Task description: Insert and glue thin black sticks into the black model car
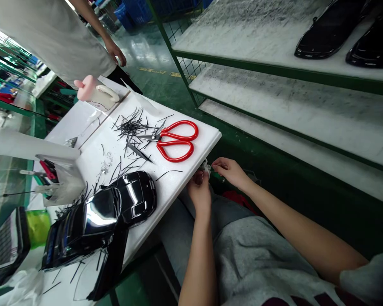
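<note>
White wad (205, 167): I logged it held low, just past the edge of the board (207, 138), above the grey lap (239, 255); it was too small and blurred for me to identify from here.
Left hand (199, 190): closed around the wad from below, its curled fingers apparently steadying it.
Right hand (230, 171): fingers (217, 168) drawn together beside the wad, near a small green bit (219, 176); I could not tell whether they gripped either one.
Board: white, resting just in front of the person, seemingly placed as a worktop within easy reach.
Scissors (175, 140): red-handled, lying on the board near its edge, handles toward the hands, probably left there for quick pickup.
Strips (129, 127): thin and black, bunched mid-board, with others scattered toward the shells.
Shells (98, 216): two glossy black car bodies at the board's left end, set clear of the hands, I judged, to protect their finish.
Shelves (274, 72): green-framed with white decks, beside the board, carrying more black shells (330, 29).
Co-worker's hand (115, 52): beyond the board's far end, touching nothing on it.
</note>
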Demonstrator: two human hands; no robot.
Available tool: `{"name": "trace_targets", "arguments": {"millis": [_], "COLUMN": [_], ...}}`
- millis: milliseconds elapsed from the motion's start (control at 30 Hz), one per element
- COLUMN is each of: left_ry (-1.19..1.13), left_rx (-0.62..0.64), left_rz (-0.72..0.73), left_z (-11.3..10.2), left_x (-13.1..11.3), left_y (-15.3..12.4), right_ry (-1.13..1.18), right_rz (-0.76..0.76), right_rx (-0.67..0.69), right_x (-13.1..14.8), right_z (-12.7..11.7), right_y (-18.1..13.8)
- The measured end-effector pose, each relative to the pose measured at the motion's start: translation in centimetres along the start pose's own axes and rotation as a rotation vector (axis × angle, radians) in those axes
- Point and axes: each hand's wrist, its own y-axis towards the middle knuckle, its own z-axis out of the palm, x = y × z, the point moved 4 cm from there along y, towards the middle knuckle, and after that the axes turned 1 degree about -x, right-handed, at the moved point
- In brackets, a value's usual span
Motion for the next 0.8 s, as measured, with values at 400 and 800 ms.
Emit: {"name": "trace_targets", "arguments": {"millis": [400, 800], "left_ry": [0.025, 0.578], "left_rx": [-0.020, 0.111], "left_rz": [0.018, 0.581], "left_z": [-0.6, -0.7], "left_x": [1.2, -1.3], "left_y": [-0.4, 1.3], "right_ry": [-0.191, -0.281], "right_rz": [-0.096, -0.302], "right_rx": [0.036, -0.058], "right_x": [2.0, 2.2], "right_z": [0.1, 0.3], "right_y": [1.0, 3.8]}}
